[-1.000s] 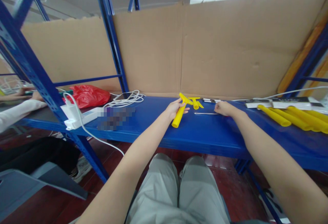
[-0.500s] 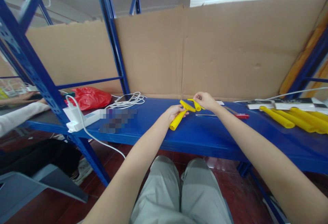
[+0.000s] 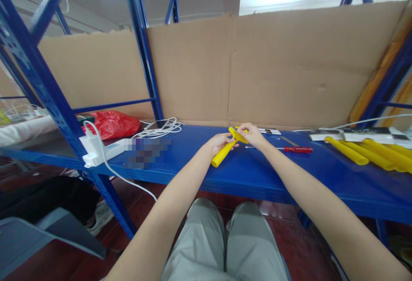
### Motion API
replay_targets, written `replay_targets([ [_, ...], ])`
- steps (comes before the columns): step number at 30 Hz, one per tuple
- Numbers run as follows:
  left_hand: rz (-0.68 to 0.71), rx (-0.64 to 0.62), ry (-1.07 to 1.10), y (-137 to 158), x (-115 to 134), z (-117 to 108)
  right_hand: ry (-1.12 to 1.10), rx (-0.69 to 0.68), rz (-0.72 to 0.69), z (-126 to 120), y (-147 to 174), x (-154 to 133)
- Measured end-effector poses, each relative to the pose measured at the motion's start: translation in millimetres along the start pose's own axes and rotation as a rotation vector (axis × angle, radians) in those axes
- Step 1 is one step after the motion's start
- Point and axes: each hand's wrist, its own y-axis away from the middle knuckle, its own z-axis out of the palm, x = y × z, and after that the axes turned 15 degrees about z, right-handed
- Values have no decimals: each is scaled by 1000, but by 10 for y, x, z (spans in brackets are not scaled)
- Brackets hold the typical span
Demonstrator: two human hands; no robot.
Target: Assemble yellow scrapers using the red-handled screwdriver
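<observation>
My left hand (image 3: 219,143) is closed around a yellow T-shaped handle (image 3: 222,155), its round grip pointing toward me and its crosspiece facing away. At the crosspiece is my right hand (image 3: 251,133), fingers pinched together and touching it or very close to it. Whatever small thing those fingers hold is hidden. Behind the two hands, a bit of another yellow piece shows, mostly covered. A screwdriver with a red handle (image 3: 298,149) lies to the right of my right hand, its shaft partly behind the wrist.
Several yellow handles (image 3: 347,151) lie at the right by white-and-black boxes (image 3: 367,135). On the left are a white power strip (image 3: 106,150), coiled white cable (image 3: 164,127) and a red bag (image 3: 116,124). Cardboard (image 3: 289,66) backs the blue bench (image 3: 193,156). Another person's sleeve (image 3: 28,130) shows far left.
My right hand has come left and nearer, from the yellow piece behind to the crosspiece of the handle. My left hand keeps its hold. The other person's arm has shifted.
</observation>
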Motion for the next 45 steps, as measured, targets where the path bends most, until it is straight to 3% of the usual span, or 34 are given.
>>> replay_targets([
  [16,29,-61,-4,45,22,29,-84,-22,60,-5,86,-26],
  [29,41,-104,-79,29,5,10,-281,-124,328,-36,146,-122],
  [34,46,-107,-109,27,8,10,-352,-63,366,-5,123,-81],
  [38,41,-103,-140,42,18,21,-291,-75,396,-7,97,-13],
  [45,45,-130,-156,33,0,-1,-151,-236,310,-84,98,54],
])
